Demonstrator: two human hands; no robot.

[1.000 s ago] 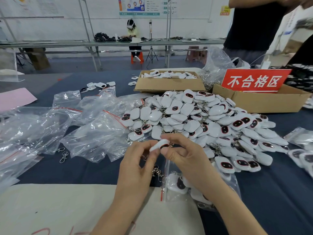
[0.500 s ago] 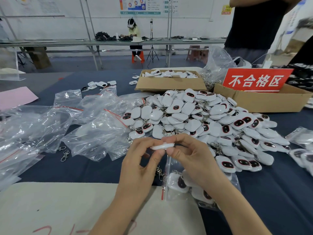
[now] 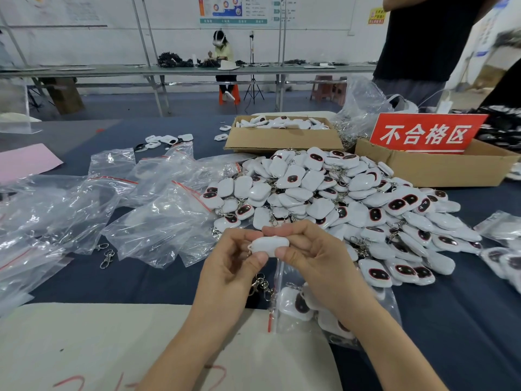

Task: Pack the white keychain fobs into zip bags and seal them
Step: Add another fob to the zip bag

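Vantage: one wide-angle camera on the person's head, at the near edge of the dark blue table (image 3: 451, 320).
Facing: forward and down across the table; the back wall (image 3: 84, 46) fills the top.
Nearness: left hand (image 3: 234, 266) and right hand (image 3: 313, 261), pinching a white keychain fob (image 3: 269, 245), sit close under the lens; the pile of fobs (image 3: 338, 198) lies just beyond.
Far field: long workbench (image 3: 112, 69), well apart.

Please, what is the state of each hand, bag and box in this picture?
left hand: grips the held fob.
right hand: pinches the held fob.
held fob: lifted, unbagged.
zip bag under the right wrist: partly filled; seal unclear.
left zip bags: empty.
far box: open, holding fobs.
fob pile: loose, unbagged.
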